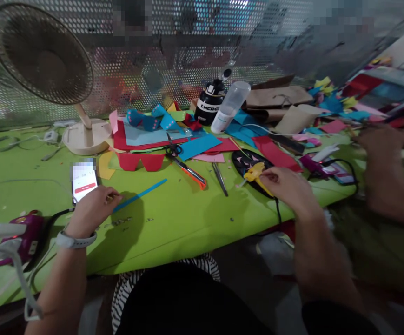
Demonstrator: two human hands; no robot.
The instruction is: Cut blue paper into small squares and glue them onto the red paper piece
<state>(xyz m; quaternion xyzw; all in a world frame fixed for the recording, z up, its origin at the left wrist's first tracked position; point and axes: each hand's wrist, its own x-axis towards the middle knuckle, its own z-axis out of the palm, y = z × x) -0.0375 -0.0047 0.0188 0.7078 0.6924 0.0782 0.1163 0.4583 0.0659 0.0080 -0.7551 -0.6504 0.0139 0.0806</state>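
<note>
My left hand [95, 207], with a pale watch band at the wrist, is closed at the near end of a thin blue paper strip [142, 193]. The strip slants away over the green table. On the right, my right hand [287, 186] grips a yellow glue gun [255, 173] above a dark oval mat [241, 160]. Between my hands lie tweezers [220, 178], an orange-ended utility knife [191, 174] and dark-handled scissors [173, 149]. A red paper piece with a notched lower edge [142, 162] sits behind the strip. Beside my left hand is a lit phone [84, 179].
A beige fan [87, 135] stands back left. A black bottle [207, 104] and a clear bottle [230, 108] stand behind the paper sheets. Purple power strips [23, 237] with cables sit at both sides. Another person's hands [383, 139] are at the right.
</note>
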